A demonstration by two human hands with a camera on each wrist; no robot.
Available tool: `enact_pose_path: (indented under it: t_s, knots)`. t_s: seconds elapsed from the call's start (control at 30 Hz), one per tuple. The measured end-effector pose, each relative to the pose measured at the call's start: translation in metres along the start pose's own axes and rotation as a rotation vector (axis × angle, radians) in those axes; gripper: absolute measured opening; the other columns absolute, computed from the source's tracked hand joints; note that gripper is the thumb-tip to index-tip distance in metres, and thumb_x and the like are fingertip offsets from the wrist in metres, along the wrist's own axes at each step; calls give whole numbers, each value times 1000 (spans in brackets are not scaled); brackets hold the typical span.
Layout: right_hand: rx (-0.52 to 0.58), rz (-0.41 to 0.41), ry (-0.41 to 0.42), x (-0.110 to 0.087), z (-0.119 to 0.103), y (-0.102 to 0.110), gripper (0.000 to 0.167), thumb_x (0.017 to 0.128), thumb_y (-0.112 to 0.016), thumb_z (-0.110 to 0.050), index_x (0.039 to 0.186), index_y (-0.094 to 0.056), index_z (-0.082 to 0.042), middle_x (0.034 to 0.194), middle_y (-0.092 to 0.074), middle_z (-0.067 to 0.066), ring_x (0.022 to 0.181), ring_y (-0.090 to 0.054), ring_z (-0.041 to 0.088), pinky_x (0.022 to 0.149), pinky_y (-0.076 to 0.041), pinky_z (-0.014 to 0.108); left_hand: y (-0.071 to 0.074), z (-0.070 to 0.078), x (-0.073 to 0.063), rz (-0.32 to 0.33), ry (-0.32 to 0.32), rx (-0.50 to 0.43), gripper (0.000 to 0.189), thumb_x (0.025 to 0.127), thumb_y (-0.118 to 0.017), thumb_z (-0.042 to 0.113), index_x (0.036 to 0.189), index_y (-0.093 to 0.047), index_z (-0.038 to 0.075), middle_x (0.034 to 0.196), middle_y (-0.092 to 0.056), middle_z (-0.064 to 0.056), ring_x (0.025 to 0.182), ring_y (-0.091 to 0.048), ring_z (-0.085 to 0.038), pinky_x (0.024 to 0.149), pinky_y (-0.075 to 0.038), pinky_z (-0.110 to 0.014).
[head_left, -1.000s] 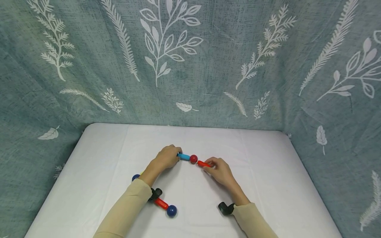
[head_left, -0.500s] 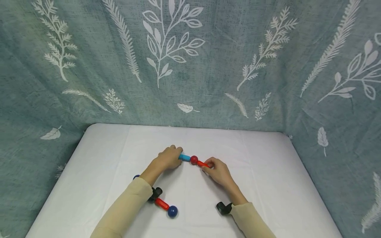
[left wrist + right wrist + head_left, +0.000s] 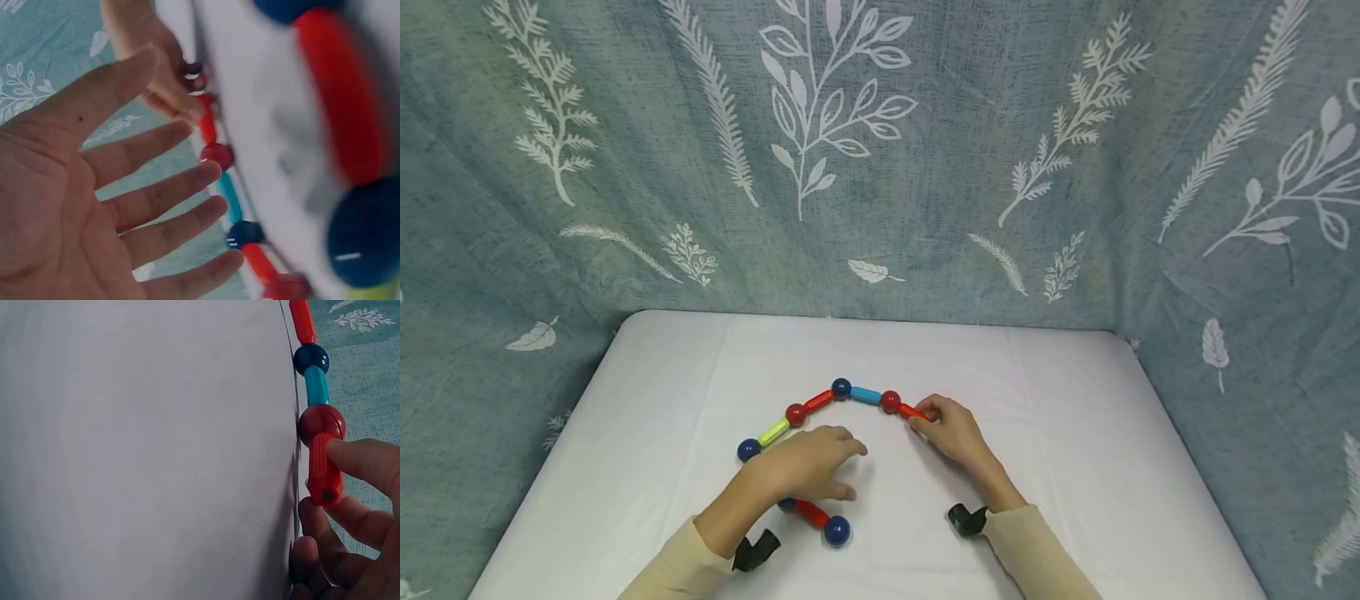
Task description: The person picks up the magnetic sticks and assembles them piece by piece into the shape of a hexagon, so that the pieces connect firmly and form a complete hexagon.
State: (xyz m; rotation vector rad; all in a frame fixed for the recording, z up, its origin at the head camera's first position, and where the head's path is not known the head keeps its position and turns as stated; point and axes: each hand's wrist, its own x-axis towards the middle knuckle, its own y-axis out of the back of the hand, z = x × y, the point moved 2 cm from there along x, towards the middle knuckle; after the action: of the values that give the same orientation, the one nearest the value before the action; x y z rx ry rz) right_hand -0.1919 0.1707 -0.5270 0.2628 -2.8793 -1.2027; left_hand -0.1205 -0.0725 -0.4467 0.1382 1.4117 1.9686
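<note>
My right hand [image 3: 951, 429] pinches a red magnetic rod [image 3: 322, 469] between thumb and fingers; its far end meets a red ball [image 3: 890, 402]. From that ball a chain runs left: a light-blue rod [image 3: 866, 395], a dark-blue ball [image 3: 841, 388], another red rod [image 3: 819, 401], a second red ball [image 3: 796, 414], a yellow-green rod [image 3: 773, 432] and a dark-blue ball [image 3: 748, 450]. My left hand [image 3: 808, 462] is spread with nothing in it, over the near part of the chain. Below it show a thicker red rod [image 3: 811, 513] and a dark-blue end ball [image 3: 837, 531].
The pieces lie on a white-covered table [image 3: 1037, 400]. Behind it hangs a green-grey curtain [image 3: 940, 167] with white leaf prints. A black wrist mount [image 3: 967, 521] sits at the right sleeve, another black mount [image 3: 757, 551] at the left.
My left hand has let go of the chain near the light-blue rod and moved back toward me, uncovering its left part. The right hand's red rod has come up to the red ball.
</note>
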Motion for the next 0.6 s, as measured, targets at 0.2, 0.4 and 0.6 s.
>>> enact_pose_path:
  t_s: [0.2,0.4,0.6]
  knots:
    - [-6,-12,18,1,-1,1,14,89,-77,-21,99,-72,-14,81,-61,-4,72,-50,15,65,-39,32,-28,-5,-22,-24,-36,-36,52,80,-85,38,126,-68,19,122,-63,2,114,-57,-19,98,-46,-43]
    - [-3,-32,17,0,-1,1,13,89,-77,-22,99,-73,-13,79,-59,-3,71,-49,15,63,-37,32,-47,-8,-31,16,-40,-49,50,79,-85,40,121,-70,20,118,-64,3,114,-57,-22,102,-43,-44]
    - [11,-61,13,-2,-1,0,12,90,-76,-23,97,-73,-14,75,-60,-4,68,-50,15,60,-38,30,-57,-12,-40,126,-20,18,40,76,-87,33,111,-74,19,106,-64,3,113,-56,-25,102,-41,-44]
